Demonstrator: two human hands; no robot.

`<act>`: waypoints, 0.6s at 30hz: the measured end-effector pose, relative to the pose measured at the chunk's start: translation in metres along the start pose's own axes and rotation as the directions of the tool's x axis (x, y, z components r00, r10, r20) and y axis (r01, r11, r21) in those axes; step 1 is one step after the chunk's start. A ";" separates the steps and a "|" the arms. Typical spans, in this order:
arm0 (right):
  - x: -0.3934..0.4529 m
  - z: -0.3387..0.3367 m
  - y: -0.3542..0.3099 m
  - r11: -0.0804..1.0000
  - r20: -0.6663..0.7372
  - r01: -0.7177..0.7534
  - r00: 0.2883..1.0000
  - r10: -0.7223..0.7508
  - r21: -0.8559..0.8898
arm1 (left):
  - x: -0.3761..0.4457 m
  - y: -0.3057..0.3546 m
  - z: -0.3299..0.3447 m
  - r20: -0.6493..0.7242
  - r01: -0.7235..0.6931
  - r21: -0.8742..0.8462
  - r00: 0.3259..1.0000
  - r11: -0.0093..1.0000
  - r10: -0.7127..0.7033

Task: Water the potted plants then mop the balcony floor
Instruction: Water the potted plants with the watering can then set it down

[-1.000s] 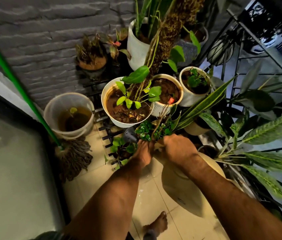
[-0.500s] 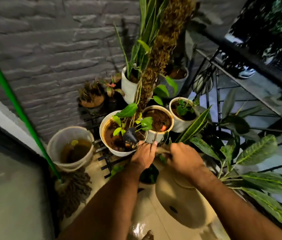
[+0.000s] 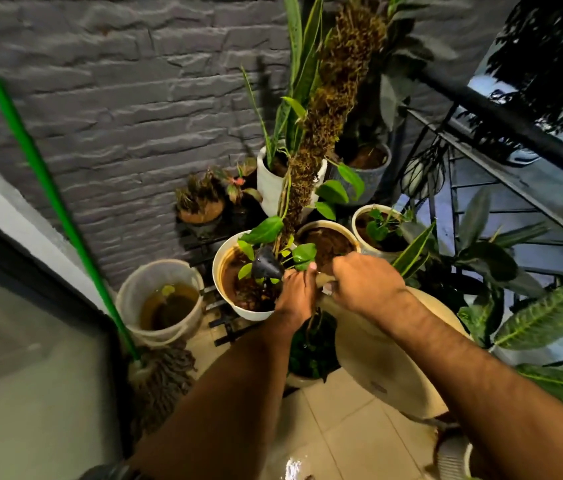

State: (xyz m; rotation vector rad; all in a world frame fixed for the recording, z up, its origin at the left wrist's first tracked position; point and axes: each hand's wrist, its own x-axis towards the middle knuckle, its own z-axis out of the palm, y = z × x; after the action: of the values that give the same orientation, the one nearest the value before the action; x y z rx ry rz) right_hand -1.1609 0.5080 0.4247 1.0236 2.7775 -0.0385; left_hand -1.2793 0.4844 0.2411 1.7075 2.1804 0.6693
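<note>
Balcony watering under way. Both hands tilt beige plastic watering can (image 3: 387, 355), dark rose (image 3: 266, 266) over white round pot with moss-pole climber (image 3: 235, 306) at 12 o'clock. Left hand (image 3: 295, 292) wraps spout to aim; right hand (image 3: 365, 282) clenches handle to bear weight. Green-handled string mop (image 3: 160, 379), murky bucket (image 3: 162, 303) wait at 9 o'clock.

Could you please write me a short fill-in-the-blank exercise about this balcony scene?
1. The mop has a ___ handle.
2. The bucket stands to the ___ of the white pot.
3. Both hands hold a beige watering ___.
4. The wall behind the plants is made of ___.

Answers: green; left; can; brick
</note>
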 end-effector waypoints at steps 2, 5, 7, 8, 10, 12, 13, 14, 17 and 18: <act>0.009 0.000 -0.002 1.000 0.024 -0.012 1.000 0.012 -0.006 | 0.003 0.000 0.004 0.100 0.060 -0.187 0.994 0.981 -0.041; 0.027 0.000 -0.010 0.999 0.046 -0.022 0.999 0.023 -0.025 | 0.013 -0.005 0.006 0.073 0.083 -0.307 0.995 0.948 -0.064; 0.038 -0.001 -0.016 0.998 0.073 -0.036 0.997 0.039 -0.049 | 0.015 -0.004 0.002 0.026 0.181 -0.556 0.979 0.811 -0.200; 0.046 -0.002 -0.020 0.997 0.093 -0.038 0.995 0.044 -0.065 | 0.017 -0.003 -0.003 0.181 0.296 -0.710 0.954 0.639 -0.241; 0.062 -0.001 -0.028 0.995 0.134 -0.037 0.990 0.050 -0.098 | 0.024 -0.005 -0.002 0.321 0.403 -0.798 0.914 0.448 -0.249; 0.078 0.001 -0.038 0.992 0.167 -0.035 0.984 0.055 -0.120 | 0.030 -0.023 0.013 0.305 0.419 -0.740 0.906 0.526 -0.293; 0.087 0.003 -0.042 0.990 0.183 -0.036 0.981 0.060 -0.137 | 0.034 -0.034 0.025 0.265 0.416 -0.668 0.908 0.617 -0.326; 0.095 0.006 -0.047 0.988 0.191 -0.032 0.980 0.061 -0.153 | 0.035 -0.043 0.033 0.234 0.411 -0.580 0.911 0.703 -0.340; 0.118 0.012 -0.060 0.980 0.193 -0.006 0.980 0.045 -0.201 | 0.041 -0.072 0.060 0.138 0.434 -0.547 0.890 0.716 -0.435; 0.125 0.014 -0.064 0.977 0.198 0.000 0.979 0.043 -0.214 | 0.039 -0.071 0.051 0.145 0.450 -0.528 0.883 0.720 -0.446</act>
State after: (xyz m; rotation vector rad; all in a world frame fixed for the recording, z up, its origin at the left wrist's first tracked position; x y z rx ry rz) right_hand -1.2933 0.5381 0.3864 0.9395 2.5227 0.1476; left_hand -1.3226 0.5174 0.1629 0.8402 2.0033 1.0147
